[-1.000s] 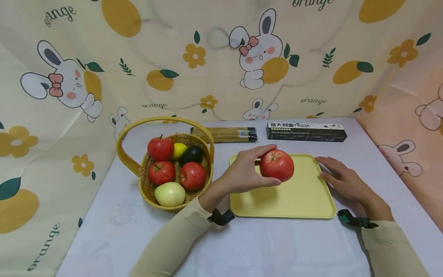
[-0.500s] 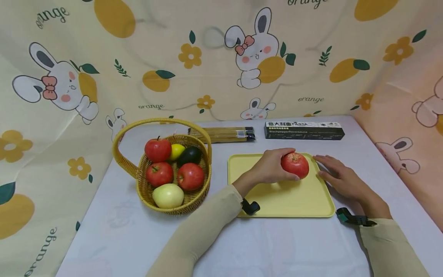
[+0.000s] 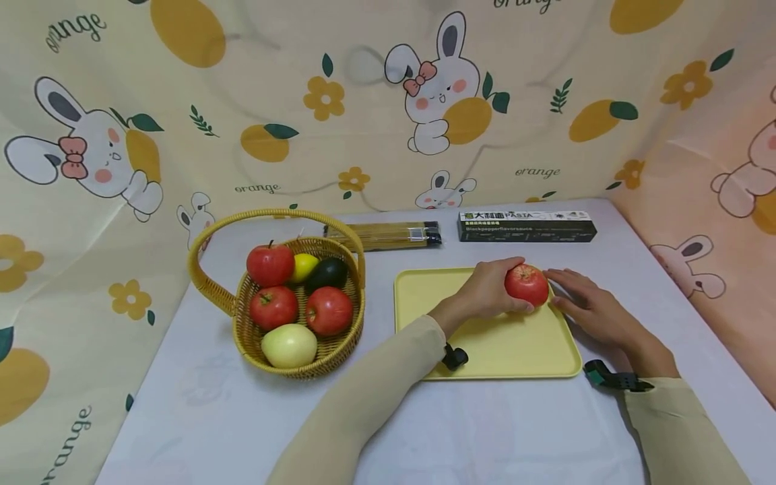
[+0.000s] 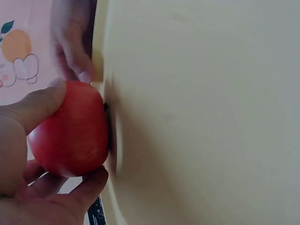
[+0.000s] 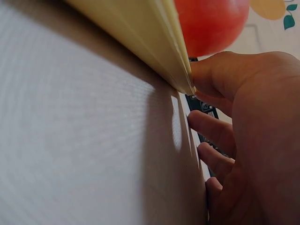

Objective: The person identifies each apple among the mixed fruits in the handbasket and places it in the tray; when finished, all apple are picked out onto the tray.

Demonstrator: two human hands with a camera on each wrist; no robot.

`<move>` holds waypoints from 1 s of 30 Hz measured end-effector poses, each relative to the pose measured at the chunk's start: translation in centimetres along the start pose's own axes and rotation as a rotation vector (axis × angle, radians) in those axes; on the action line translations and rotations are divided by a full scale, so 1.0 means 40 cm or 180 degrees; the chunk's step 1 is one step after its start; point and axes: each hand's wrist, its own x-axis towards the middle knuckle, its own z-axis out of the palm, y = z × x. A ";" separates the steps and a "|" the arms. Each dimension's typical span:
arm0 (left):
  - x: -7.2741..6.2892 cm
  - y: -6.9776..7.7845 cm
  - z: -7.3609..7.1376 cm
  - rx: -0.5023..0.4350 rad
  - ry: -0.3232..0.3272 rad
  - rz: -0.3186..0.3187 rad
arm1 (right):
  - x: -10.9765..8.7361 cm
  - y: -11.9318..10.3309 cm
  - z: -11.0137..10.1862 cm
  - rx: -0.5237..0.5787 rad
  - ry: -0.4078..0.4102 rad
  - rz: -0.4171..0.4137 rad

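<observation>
My left hand [image 3: 490, 288] grips a red apple [image 3: 526, 285] between thumb and fingers, over the back right corner of the yellow tray [image 3: 485, 360]. In the left wrist view the apple [image 4: 72, 129] sits close to the tray surface, its shadow falling beside it. At the tray's right edge lies my right hand [image 3: 597, 310], fingers loosely extended. Seen from the right wrist, the thumb of that hand [image 5: 262, 103] meets the tray rim [image 5: 176, 47] while its other fingers reach down to the table. To the left, a wicker basket [image 3: 242, 343] holds apples, a pale green pear-like fruit [image 3: 289, 346] and other fruit.
Behind the tray stands a black-and-white pasta box [image 3: 526, 228]. Left of it lie packs of dry noodles [image 3: 388, 236]. The basket's tall handle [image 3: 209, 283] arches up beside my left arm. A printed cloth backdrop [image 3: 364, 135] encloses the white table [image 3: 212, 417].
My left hand has carried the apple to the right and lower, from above the tray's middle to its back right corner. My right hand keeps its place at the tray edge.
</observation>
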 end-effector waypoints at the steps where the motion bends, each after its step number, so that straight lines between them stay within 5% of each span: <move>1: 0.002 0.000 0.002 0.0019 0.0006 0.0036 | 0.001 0.000 0.000 -0.0009 -0.0001 0.0001; 9: -0.002 -0.010 -0.004 0.0125 0.0049 -0.0044 | 0.008 -0.004 0.004 -0.0002 0.0001 -0.0052; 15: -0.040 0.005 -0.033 -0.0073 0.0097 -0.0105 | 0.004 -0.003 0.001 -0.0010 0.0001 -0.0002; 21: -0.137 0.015 -0.081 -0.0452 0.0269 -0.0076 | 0.011 -0.003 0.005 -0.0047 -0.0007 -0.0001; 30: -0.322 0.028 -0.193 -0.1122 0.0323 0.0515 | 0.011 -0.001 0.011 -0.0006 0.0016 -0.0026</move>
